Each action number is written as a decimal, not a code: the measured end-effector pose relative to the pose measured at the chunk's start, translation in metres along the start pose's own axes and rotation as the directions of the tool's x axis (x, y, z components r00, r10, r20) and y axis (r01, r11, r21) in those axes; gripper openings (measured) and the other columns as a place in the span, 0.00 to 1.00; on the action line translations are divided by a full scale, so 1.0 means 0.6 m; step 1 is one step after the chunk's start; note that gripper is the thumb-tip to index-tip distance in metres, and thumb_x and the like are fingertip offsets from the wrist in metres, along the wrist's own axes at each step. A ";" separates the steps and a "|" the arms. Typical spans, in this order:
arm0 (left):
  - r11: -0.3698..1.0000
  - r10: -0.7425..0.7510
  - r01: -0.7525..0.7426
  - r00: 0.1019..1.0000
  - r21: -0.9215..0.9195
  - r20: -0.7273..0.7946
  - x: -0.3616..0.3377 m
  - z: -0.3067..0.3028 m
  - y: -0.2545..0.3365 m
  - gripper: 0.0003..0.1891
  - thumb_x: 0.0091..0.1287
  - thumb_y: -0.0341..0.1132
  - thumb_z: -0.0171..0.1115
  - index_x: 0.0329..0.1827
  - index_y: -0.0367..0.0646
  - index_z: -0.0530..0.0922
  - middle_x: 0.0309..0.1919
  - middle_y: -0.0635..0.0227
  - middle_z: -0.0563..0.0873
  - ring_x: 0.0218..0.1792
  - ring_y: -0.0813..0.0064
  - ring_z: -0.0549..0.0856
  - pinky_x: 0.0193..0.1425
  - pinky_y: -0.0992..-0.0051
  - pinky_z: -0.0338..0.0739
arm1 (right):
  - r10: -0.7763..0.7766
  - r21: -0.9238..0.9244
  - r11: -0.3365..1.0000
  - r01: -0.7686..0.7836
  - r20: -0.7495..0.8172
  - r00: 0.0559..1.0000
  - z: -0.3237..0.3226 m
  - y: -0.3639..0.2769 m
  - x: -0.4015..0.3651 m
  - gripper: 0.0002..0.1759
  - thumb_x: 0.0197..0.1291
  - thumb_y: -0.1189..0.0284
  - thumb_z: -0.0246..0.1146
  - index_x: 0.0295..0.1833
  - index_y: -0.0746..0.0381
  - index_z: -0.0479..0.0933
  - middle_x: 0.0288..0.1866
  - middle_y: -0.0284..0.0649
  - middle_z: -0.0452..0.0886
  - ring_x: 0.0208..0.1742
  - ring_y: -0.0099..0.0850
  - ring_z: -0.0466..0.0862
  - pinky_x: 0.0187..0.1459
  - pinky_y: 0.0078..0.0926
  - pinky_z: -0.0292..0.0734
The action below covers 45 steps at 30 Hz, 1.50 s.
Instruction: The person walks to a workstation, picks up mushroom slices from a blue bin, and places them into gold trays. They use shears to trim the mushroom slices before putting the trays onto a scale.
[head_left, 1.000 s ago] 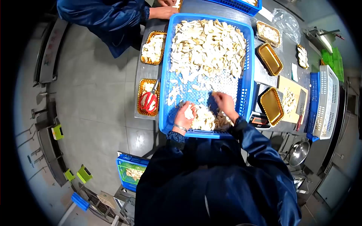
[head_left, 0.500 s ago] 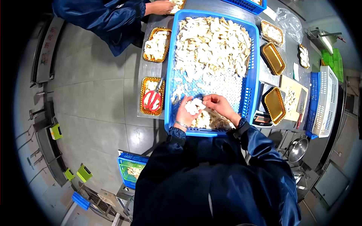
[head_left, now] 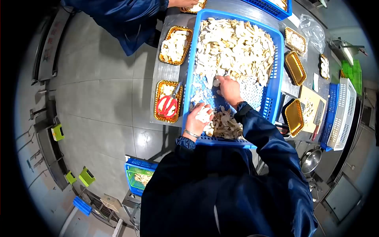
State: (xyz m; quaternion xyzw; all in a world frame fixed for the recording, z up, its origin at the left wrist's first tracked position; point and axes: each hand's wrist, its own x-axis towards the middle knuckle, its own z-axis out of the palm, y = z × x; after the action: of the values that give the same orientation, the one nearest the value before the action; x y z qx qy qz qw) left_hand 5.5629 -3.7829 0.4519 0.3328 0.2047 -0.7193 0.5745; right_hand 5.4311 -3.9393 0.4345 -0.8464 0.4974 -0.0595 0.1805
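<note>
A large blue plastic crate holds a heap of pale mushroom slices at its far end. My left hand, low in the crate, is cupped around several white mushroom slices. Farther in, my right hand reaches to the near edge of the heap, its fingers closed on a mushroom slice. A second, browner pile of slices lies at the crate's near end, beside my left hand.
Left of the crate stand gold trays of slices; red-handled scissors rest on the nearer one. To the right are gold trays, a cutting board and a knife. Another person's hand is at the upper left.
My right hand has moved away from my left hand, forward to the heap's edge. My left hand stays low in the crate with slices in it. The view has shifted slightly.
</note>
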 end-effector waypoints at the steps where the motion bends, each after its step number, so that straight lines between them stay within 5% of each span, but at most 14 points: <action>1: 1.000 0.005 -0.005 0.999 -0.010 -0.042 0.001 -0.002 0.000 0.10 0.65 0.36 0.54 0.48 0.46 0.75 0.47 0.62 0.80 0.44 0.64 0.80 0.49 0.62 0.76 | -0.044 -0.022 0.999 0.045 0.036 0.998 0.001 0.007 -0.001 0.19 0.47 0.69 0.64 0.47 0.56 0.74 0.30 0.44 0.77 0.30 0.44 0.80 0.31 0.40 0.75; 4: 0.999 0.015 -0.016 1.000 -0.033 -0.022 0.013 -0.016 -0.002 0.09 0.65 0.35 0.54 0.47 0.47 0.75 0.46 0.62 0.80 0.44 0.65 0.80 0.49 0.63 0.76 | -0.054 0.048 0.998 0.051 0.071 0.996 0.000 0.023 -0.022 0.14 0.49 0.67 0.63 0.43 0.59 0.77 0.31 0.43 0.78 0.31 0.43 0.81 0.32 0.38 0.75; 6: 1.000 0.004 -0.005 0.999 -0.018 -0.037 0.025 -0.016 -0.006 0.10 0.65 0.37 0.55 0.47 0.48 0.76 0.46 0.64 0.80 0.43 0.66 0.80 0.49 0.63 0.76 | 0.130 0.227 0.966 -0.121 -0.025 0.991 -0.018 0.017 -0.049 0.12 0.53 0.64 0.62 0.38 0.60 0.79 0.32 0.43 0.81 0.32 0.42 0.82 0.33 0.36 0.75; 10: 0.998 0.019 -0.012 0.994 0.065 -0.109 0.031 0.014 -0.003 0.14 0.66 0.45 0.54 0.49 0.48 0.75 0.45 0.65 0.80 0.45 0.69 0.79 0.49 0.64 0.75 | 0.324 0.547 0.762 -0.347 0.142 0.935 -0.044 -0.035 -0.084 0.12 0.54 0.64 0.64 0.37 0.61 0.81 0.23 0.42 0.81 0.24 0.35 0.81 0.28 0.28 0.74; 16: 0.993 0.089 -0.097 0.991 0.073 0.104 0.027 0.041 0.004 0.18 0.69 0.49 0.50 0.56 0.51 0.72 0.50 0.68 0.79 0.50 0.71 0.77 0.50 0.66 0.73 | 0.099 0.457 0.879 -0.134 0.099 0.990 -0.075 -0.086 -0.121 0.11 0.53 0.64 0.66 0.40 0.57 0.81 0.33 0.40 0.81 0.24 0.30 0.80 0.28 0.25 0.73; 20: 0.996 0.060 -0.067 0.990 0.051 0.127 0.019 0.041 0.013 0.16 0.69 0.45 0.51 0.54 0.49 0.73 0.51 0.66 0.78 0.52 0.69 0.77 0.52 0.65 0.74 | 0.354 0.820 0.465 -0.334 0.173 0.919 -0.086 -0.066 -0.131 0.12 0.63 0.70 0.58 0.47 0.65 0.77 0.27 0.32 0.78 0.24 0.16 0.74 0.27 0.14 0.69; 22: 0.996 0.053 -0.065 0.980 0.059 0.192 0.013 0.048 0.017 0.15 0.69 0.44 0.51 0.54 0.48 0.73 0.51 0.65 0.79 0.52 0.68 0.78 0.52 0.64 0.75 | 0.375 0.807 0.387 -0.446 0.305 0.876 -0.094 -0.043 -0.137 0.13 0.65 0.68 0.56 0.49 0.64 0.76 0.28 0.31 0.78 0.25 0.15 0.74 0.26 0.14 0.67; 26: 0.988 0.029 -0.065 0.968 0.137 0.249 0.013 0.049 0.021 0.16 0.69 0.43 0.49 0.55 0.47 0.72 0.50 0.63 0.78 0.50 0.68 0.79 0.51 0.65 0.76 | 0.157 0.826 0.214 -0.522 0.498 0.853 -0.116 -0.048 -0.137 0.14 0.63 0.66 0.59 0.45 0.67 0.77 0.28 0.31 0.77 0.27 0.16 0.73 0.30 0.14 0.69; 30: 0.972 0.027 -0.081 0.970 0.221 0.240 0.011 0.053 0.021 0.16 0.70 0.43 0.49 0.56 0.46 0.72 0.50 0.63 0.79 0.50 0.68 0.79 0.51 0.66 0.76 | 0.127 0.828 0.268 -0.493 0.477 0.870 -0.108 -0.055 -0.139 0.12 0.61 0.67 0.61 0.41 0.67 0.78 0.28 0.30 0.78 0.25 0.15 0.73 0.28 0.14 0.68; 34: 0.976 0.026 -0.077 0.970 0.203 0.243 0.006 0.064 0.019 0.16 0.70 0.44 0.48 0.54 0.46 0.74 0.48 0.64 0.80 0.47 0.72 0.79 0.46 0.71 0.76 | 0.151 0.830 0.083 -0.552 0.537 0.830 -0.108 -0.053 -0.150 0.09 0.61 0.68 0.62 0.40 0.64 0.78 0.27 0.28 0.78 0.24 0.14 0.72 0.26 0.12 0.65; 40: 0.975 -0.053 0.002 0.974 0.222 0.222 0.018 0.064 -0.001 0.18 0.70 0.48 0.47 0.54 0.47 0.73 0.50 0.63 0.79 0.50 0.68 0.78 0.49 0.67 0.76 | 0.185 0.858 0.017 -0.514 0.502 0.845 -0.102 -0.031 -0.176 0.08 0.61 0.70 0.60 0.41 0.64 0.77 0.27 0.29 0.78 0.23 0.14 0.73 0.25 0.12 0.67; 45: 0.920 -0.209 0.155 0.971 0.359 0.118 0.024 0.146 -0.068 0.20 0.70 0.52 0.45 0.52 0.48 0.72 0.47 0.66 0.80 0.45 0.70 0.80 0.50 0.64 0.76 | 0.447 0.923 -0.093 -0.373 0.373 0.813 -0.162 0.060 -0.248 0.08 0.60 0.71 0.61 0.41 0.64 0.76 0.27 0.31 0.78 0.22 0.17 0.74 0.25 0.13 0.68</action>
State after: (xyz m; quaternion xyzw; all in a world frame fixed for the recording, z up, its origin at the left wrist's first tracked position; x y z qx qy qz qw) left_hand 5.5005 -3.8415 0.4989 0.3517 0.0596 -0.8180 0.4512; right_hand 5.2998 -3.8505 0.5235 -0.2949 0.5575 -0.3434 0.6959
